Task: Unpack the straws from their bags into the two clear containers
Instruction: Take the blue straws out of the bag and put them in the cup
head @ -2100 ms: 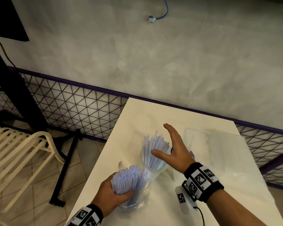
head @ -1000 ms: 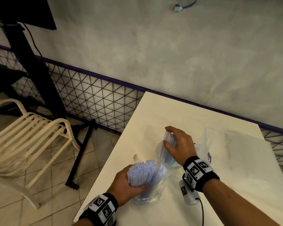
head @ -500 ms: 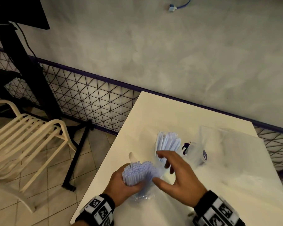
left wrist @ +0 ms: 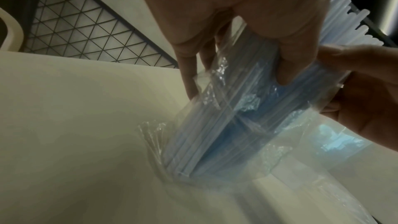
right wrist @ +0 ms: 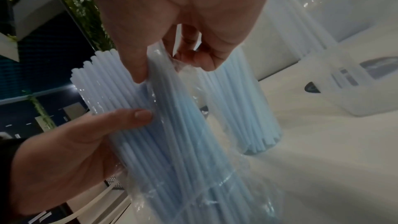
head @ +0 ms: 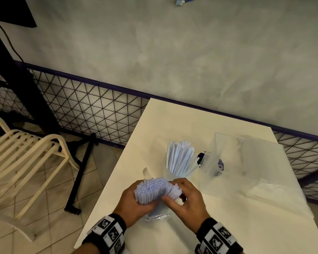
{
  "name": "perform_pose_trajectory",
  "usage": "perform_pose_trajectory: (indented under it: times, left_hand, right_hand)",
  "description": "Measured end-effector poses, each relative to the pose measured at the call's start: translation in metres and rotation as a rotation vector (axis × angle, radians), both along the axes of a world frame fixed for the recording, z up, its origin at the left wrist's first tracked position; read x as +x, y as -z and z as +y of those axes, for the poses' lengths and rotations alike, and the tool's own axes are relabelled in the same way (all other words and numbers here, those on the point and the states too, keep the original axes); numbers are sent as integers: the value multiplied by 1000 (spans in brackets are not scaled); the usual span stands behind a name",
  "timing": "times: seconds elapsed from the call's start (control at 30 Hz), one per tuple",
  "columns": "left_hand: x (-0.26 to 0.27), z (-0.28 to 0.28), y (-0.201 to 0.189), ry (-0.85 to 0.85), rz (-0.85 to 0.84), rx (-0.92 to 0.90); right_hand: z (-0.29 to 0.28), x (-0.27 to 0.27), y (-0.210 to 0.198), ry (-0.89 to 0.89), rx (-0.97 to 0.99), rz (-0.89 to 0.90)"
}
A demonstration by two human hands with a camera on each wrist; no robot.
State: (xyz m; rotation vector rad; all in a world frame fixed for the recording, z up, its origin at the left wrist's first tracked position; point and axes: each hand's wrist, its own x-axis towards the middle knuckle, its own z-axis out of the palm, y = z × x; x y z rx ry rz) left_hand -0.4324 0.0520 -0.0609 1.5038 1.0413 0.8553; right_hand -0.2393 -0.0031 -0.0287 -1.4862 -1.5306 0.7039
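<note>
Gripping straw bundle [head: 151, 190] upright in my left hand [head: 134, 204], base on surface [head: 246, 226]; my right hand [head: 186, 200] pinches bag film [right wrist: 163, 67] beside it. Straws light, slick, splay easily: clamp mid-length. Filled container [head: 180, 162] stands just beyond hands.

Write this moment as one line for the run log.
left hand: grips straw bundle | right hand: pinches bag | far container: filled

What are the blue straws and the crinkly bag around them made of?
The straws look like plastic: smooth, pale blue, slightly see-through tubes. The bag around them looks like thin clear plastic film: it wrinkles, shines and shows the straws through it. Both are guesses from looks alone.
</note>
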Motion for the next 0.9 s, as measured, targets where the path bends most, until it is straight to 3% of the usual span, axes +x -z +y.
perform_pose_trajectory:
  times: [0.2, 0.43, 0.9]
  left_hand:
    - [0, 4, -3, -7, -26, 3]
    - [1, 4, 1, -7, 27, -55]
    - [3, 8, 2, -8, 96, -47]
  right_hand:
    - [6, 3, -11, -43, 44, -181]
    - [2, 0, -1, 33, 66, -144]
    - [11, 5, -21, 46, 114, -125]
